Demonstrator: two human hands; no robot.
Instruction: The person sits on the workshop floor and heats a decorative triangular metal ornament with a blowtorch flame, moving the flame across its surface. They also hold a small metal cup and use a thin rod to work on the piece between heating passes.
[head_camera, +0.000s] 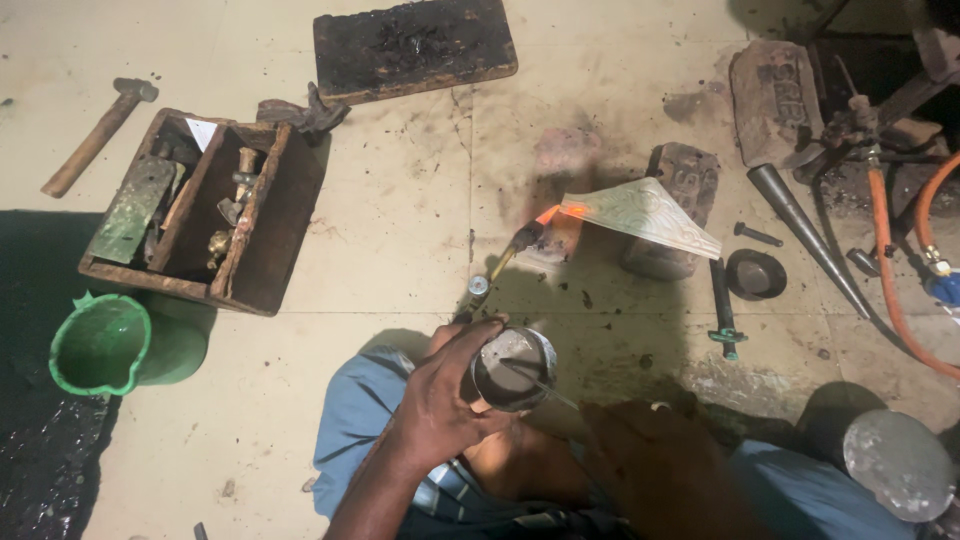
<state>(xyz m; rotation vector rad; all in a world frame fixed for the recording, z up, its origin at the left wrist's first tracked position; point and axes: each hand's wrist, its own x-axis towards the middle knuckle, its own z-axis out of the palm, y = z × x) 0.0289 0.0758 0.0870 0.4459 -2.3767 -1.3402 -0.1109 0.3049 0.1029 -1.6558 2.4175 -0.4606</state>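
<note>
Floor work, seen from above. Left hand is wrapped around a small metal cup holding pale grey paste, held over the knee near the floor's near edge. Right hand, in shadow, pinches a thin rod whose tip dips into the cup; its long axis runs from the right hand up-left into the paste. Directly beyond the cup, a lit torch lies on the floor, flame aimed up-right at an embossed metal sheet propped on bricks. Wooden toolbox and green jug sit toward the left edge.
</note>
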